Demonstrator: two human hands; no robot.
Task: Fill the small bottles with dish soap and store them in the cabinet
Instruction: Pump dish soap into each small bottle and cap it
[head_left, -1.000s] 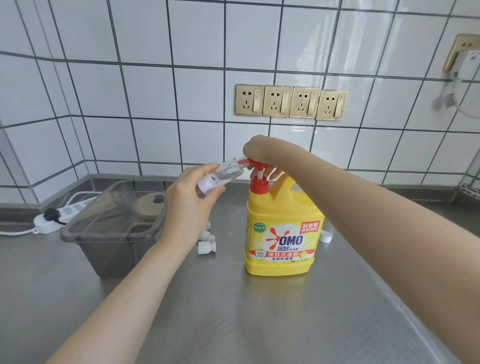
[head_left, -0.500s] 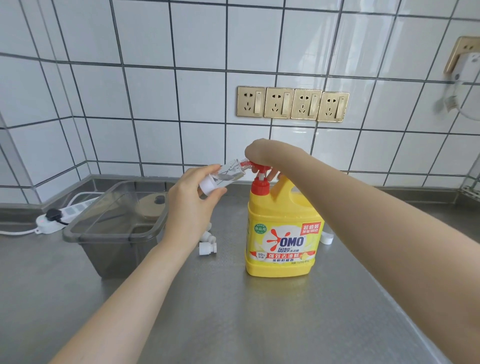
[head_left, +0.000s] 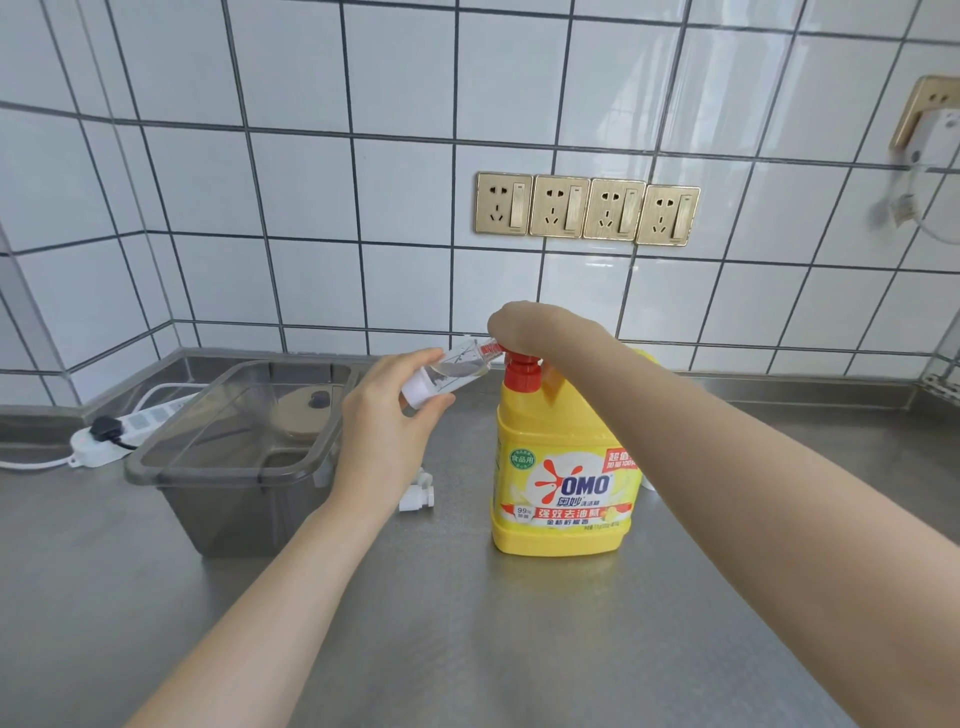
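A big yellow dish soap jug (head_left: 563, 483) with a red pump (head_left: 521, 370) stands upright on the steel counter. My right hand (head_left: 524, 325) lies on top of the pump head, pressed low against the red collar; its fingers are hidden behind it. My left hand (head_left: 384, 421) grips a small clear bottle (head_left: 451, 370), tilted on its side with its mouth at the pump's red nozzle. A little clear liquid shows inside. Small white caps (head_left: 417, 496) lie on the counter between my left wrist and the jug.
A smoky grey plastic bin (head_left: 228, 457) stands left of my left hand, with a round brownish lid inside. A white power strip (head_left: 122, 431) lies at the far left. Gold wall sockets (head_left: 587, 213) are on the tiled wall above. A small white object peeks out behind the jug's right side.
The pump head has gone down under my right hand, from raised to flush on the collar. The small bottle stays at the nozzle. The view has dipped slightly.
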